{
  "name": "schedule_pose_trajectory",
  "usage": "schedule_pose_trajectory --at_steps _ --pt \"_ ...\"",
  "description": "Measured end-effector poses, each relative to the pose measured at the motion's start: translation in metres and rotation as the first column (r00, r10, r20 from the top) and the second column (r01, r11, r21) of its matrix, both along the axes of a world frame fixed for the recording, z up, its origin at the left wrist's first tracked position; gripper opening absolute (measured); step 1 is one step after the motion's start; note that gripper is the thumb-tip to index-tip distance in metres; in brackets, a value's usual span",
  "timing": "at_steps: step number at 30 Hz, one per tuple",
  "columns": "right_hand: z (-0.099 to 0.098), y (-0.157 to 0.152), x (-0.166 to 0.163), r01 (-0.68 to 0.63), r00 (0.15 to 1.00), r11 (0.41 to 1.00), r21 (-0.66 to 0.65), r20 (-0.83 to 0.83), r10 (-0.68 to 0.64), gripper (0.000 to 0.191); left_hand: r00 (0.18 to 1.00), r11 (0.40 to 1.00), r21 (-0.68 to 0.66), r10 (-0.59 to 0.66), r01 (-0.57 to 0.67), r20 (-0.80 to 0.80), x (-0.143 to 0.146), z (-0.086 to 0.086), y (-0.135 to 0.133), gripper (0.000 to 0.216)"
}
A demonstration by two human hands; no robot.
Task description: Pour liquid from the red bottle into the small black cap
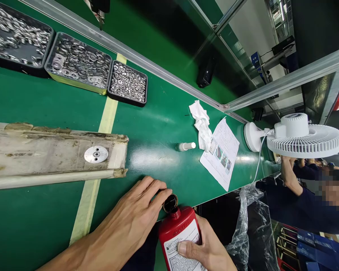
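Note:
My right hand (207, 250) grips a red bottle (179, 229) with a white label at the near edge of the green bench (158, 124). The fingers of my left hand (135, 216) pinch its dark cap (170, 203). Just left of my hands lies a long worn beige board (45, 154) with a round metal disc (96, 154) on it.
Three trays of metal washers and nuts (79, 62) stand at the far left. On the bench to the right lie a small white-capped bottle (186, 146), a white cloth (202, 122) and a printed sheet (222, 154). Beyond them are a white fan (302, 137) and another person's arm (289, 177).

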State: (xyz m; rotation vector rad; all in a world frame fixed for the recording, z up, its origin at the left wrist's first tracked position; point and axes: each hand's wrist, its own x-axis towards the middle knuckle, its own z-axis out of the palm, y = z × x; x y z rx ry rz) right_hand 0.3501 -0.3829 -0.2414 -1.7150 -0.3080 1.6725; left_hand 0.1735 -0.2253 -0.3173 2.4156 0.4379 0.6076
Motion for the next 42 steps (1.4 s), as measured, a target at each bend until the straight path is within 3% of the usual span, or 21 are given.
schedule_pose_trajectory --at_steps 12,19,27,42 --pt "-0.006 -0.007 0.003 -0.069 0.997 0.998 0.001 0.037 0.069 0.059 1.000 0.999 -0.035 0.013 -0.012 0.020 0.001 0.000 0.001 0.043" --pt "0.004 0.004 0.000 -0.070 0.995 0.997 0.040 0.077 0.067 0.050 1.000 0.994 -0.110 0.007 -0.006 0.008 0.001 -0.001 -0.001 0.045" --pt "0.007 0.006 0.007 -0.120 0.987 0.993 0.024 0.114 0.116 0.054 1.000 0.989 -0.147 0.007 -0.007 -0.006 0.000 -0.003 -0.004 0.051" --pt "0.007 0.005 0.009 -0.162 0.958 0.987 -0.004 0.238 0.158 0.062 0.999 0.995 -0.095 0.033 -0.032 -0.001 0.002 -0.001 -0.003 0.045"
